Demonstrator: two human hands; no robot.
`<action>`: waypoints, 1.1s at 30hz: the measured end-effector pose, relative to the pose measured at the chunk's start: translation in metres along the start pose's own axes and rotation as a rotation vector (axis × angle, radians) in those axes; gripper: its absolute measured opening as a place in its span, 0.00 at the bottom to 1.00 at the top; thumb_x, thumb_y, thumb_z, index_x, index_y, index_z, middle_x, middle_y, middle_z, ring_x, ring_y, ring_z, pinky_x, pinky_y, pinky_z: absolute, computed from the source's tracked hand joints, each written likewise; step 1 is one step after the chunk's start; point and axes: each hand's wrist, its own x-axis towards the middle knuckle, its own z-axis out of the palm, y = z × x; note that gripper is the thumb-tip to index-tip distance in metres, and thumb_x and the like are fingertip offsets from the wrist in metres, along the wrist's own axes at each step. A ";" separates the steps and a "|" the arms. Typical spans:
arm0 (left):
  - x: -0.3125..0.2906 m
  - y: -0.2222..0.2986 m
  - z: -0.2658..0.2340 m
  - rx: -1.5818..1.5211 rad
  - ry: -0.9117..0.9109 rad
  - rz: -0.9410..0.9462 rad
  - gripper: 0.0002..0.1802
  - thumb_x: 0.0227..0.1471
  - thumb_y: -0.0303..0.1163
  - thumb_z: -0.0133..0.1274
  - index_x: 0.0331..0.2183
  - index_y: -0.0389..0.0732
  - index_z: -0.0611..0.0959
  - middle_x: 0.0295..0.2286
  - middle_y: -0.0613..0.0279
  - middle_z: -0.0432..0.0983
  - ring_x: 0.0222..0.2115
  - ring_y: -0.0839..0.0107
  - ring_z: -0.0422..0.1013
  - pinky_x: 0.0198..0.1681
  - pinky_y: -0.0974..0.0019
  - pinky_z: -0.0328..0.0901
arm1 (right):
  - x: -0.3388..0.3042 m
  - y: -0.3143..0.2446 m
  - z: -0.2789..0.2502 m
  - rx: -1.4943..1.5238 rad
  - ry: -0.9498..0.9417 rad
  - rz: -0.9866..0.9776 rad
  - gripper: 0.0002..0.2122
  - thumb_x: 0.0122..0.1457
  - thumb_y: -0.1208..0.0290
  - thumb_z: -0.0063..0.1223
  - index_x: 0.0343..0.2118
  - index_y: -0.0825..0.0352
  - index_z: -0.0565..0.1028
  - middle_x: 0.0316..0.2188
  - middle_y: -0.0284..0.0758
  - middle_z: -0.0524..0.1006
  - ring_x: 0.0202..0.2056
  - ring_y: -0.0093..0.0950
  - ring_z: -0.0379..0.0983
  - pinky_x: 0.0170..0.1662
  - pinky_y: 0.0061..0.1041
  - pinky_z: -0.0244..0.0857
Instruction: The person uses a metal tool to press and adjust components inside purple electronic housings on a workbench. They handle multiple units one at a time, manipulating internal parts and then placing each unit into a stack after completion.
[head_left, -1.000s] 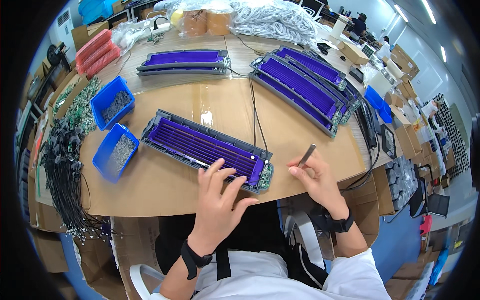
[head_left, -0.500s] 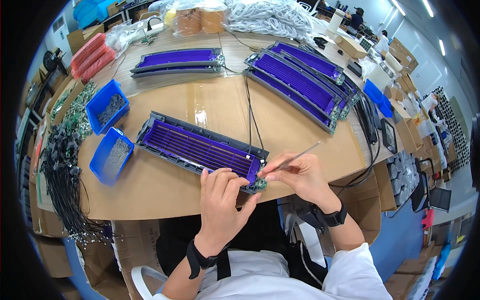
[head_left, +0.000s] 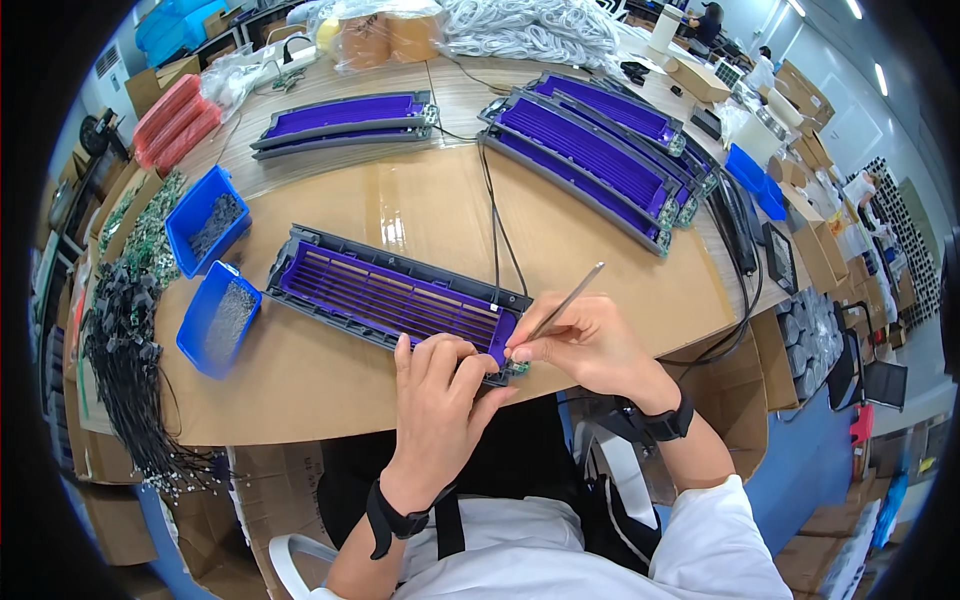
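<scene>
A long grey frame with a purple slatted grille (head_left: 395, 300) lies slanted on the cardboard in front of me. My left hand (head_left: 435, 400) grips its near edge towards the right end, fingers on top and thumb in front. In my right hand (head_left: 590, 345) is a pair of slim metal tweezers (head_left: 568, 300), pinched between thumb and fingers with the upper end pointing up and right. The lower end is hidden by my fingertips at the frame's right end. A small green circuit board (head_left: 516, 368) shows there, partly covered. A thin black cable (head_left: 494, 235) runs away from that end.
Similar purple-grilled frames lie at the back left (head_left: 345, 118) and in a stack at the back right (head_left: 590, 150). Blue bins (head_left: 215, 330) with small parts stand at left, beside bundled black cables (head_left: 130, 350). Cardboard sheet (head_left: 600, 270) covers the tabletop.
My right hand has shifted slightly left, and the tweezers now stand steeper. My left hand keeps its hold on the frame. The whole view has moved a little.
</scene>
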 end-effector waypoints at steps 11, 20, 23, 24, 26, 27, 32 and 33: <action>0.009 -0.009 -0.005 0.052 -0.015 0.113 0.13 0.45 0.38 0.62 0.32 0.45 0.79 0.32 0.66 0.71 0.41 0.62 0.67 0.52 0.44 0.55 | 0.005 0.005 0.007 -0.163 0.025 -0.202 0.03 0.52 0.84 0.59 0.30 0.72 0.78 0.25 0.40 0.79 0.28 0.27 0.78 0.32 0.26 0.70; 0.013 -0.014 -0.005 -0.025 0.022 0.136 0.15 0.40 0.41 0.63 0.29 0.43 0.79 0.29 0.66 0.73 0.38 0.62 0.68 0.45 0.58 0.58 | 0.008 0.007 0.006 0.108 0.003 -0.012 0.04 0.51 0.85 0.58 0.30 0.72 0.78 0.26 0.40 0.80 0.27 0.26 0.78 0.34 0.24 0.70; 0.013 -0.015 -0.005 -0.032 0.011 0.130 0.15 0.40 0.41 0.63 0.29 0.43 0.79 0.29 0.66 0.73 0.38 0.62 0.68 0.45 0.58 0.58 | 0.011 0.003 0.003 -0.003 -0.020 0.010 0.03 0.51 0.84 0.59 0.29 0.72 0.78 0.25 0.40 0.80 0.27 0.26 0.77 0.34 0.24 0.70; 0.013 -0.015 -0.005 -0.029 0.012 0.129 0.15 0.41 0.41 0.63 0.29 0.44 0.79 0.29 0.66 0.73 0.38 0.62 0.68 0.45 0.58 0.58 | 0.012 0.002 0.003 -0.058 -0.030 0.009 0.03 0.51 0.84 0.59 0.29 0.72 0.78 0.25 0.40 0.80 0.27 0.26 0.77 0.34 0.24 0.70; 0.013 -0.015 -0.005 -0.025 0.017 0.130 0.15 0.41 0.42 0.63 0.29 0.44 0.79 0.29 0.67 0.73 0.39 0.63 0.68 0.45 0.58 0.58 | 0.013 0.001 0.003 -0.098 -0.043 -0.035 0.03 0.51 0.84 0.59 0.29 0.72 0.78 0.24 0.40 0.80 0.27 0.26 0.78 0.34 0.25 0.70; 0.013 -0.015 -0.005 -0.025 0.020 0.133 0.15 0.41 0.43 0.62 0.29 0.44 0.79 0.29 0.67 0.73 0.39 0.63 0.68 0.45 0.58 0.57 | 0.013 0.000 0.003 -0.118 -0.050 -0.057 0.03 0.51 0.84 0.59 0.29 0.72 0.78 0.24 0.40 0.80 0.28 0.26 0.78 0.34 0.25 0.70; 0.013 -0.017 -0.005 -0.017 0.021 0.148 0.15 0.42 0.44 0.62 0.29 0.44 0.79 0.29 0.67 0.72 0.37 0.64 0.68 0.43 0.59 0.56 | 0.008 0.004 0.005 -0.098 -0.001 -0.079 0.03 0.52 0.85 0.60 0.30 0.74 0.79 0.25 0.37 0.80 0.30 0.23 0.77 0.35 0.22 0.70; 0.013 -0.017 -0.005 -0.016 0.021 0.147 0.15 0.42 0.44 0.62 0.29 0.44 0.79 0.29 0.68 0.72 0.37 0.64 0.68 0.43 0.59 0.56 | 0.007 0.005 0.005 -0.065 0.006 -0.060 0.03 0.52 0.85 0.60 0.30 0.74 0.80 0.26 0.36 0.81 0.31 0.21 0.77 0.36 0.21 0.71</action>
